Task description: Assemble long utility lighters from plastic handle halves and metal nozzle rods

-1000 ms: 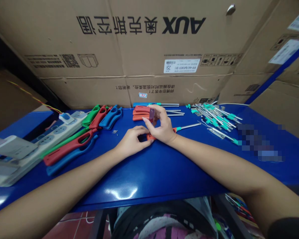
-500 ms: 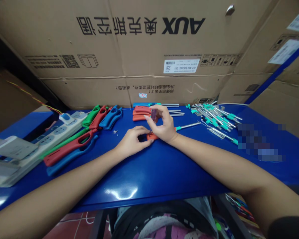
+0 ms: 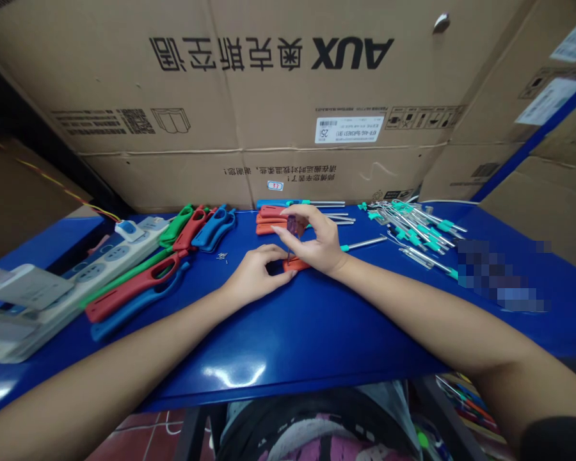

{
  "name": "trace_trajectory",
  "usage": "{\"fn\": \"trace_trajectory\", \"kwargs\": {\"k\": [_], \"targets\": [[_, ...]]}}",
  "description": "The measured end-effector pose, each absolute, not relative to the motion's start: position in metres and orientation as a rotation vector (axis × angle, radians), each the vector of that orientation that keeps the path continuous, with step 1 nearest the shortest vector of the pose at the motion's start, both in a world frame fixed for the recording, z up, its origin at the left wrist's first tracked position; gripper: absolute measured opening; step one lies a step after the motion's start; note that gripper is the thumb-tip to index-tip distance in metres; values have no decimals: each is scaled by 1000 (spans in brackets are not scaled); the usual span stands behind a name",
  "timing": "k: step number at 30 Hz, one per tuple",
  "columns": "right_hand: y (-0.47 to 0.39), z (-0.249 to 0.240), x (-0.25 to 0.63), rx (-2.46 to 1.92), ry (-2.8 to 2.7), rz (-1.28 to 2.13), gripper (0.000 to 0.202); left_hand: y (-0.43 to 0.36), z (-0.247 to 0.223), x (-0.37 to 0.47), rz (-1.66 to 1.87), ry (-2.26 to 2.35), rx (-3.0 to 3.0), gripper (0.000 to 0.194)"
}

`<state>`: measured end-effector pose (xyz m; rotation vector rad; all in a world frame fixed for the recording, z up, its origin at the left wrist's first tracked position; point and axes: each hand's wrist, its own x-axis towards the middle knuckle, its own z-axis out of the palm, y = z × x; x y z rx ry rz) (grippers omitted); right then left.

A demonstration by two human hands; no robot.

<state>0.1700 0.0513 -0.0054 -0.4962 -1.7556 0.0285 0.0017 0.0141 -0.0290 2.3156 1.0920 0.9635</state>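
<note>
the left hand [image 3: 255,275] pinches the butt end of the orange lighter [image 3: 297,263], whose long axis runs rightward from it, beneath the right hand [image 3: 322,244], which holds a purple screwdriver [image 3: 293,225] nearly upright over the lighter.

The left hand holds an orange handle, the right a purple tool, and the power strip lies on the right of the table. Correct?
Not quite: the head view shows the power strip on the left of the table. The left hand does hold an orange handle, and the right hand a purple tool.
</note>
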Motion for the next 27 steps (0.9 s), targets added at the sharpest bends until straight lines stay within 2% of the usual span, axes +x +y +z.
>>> {"fn": "trace_trajectory", "kwargs": {"k": [6,14,21,27], "targets": [[50,2,173,-384,-1878,10,26,15,-29,2,967,1092,2340,17],[52,8,175,-421,-1895,-83,13,15,-29,2,971,1075,2327,20],[56,9,178,-335,-2091,-70,30,16,-28,2,961,1079,2337,18],[50,16,176,-340,-2091,-142,18,17,-32,1,976,1090,2316,19]]}}
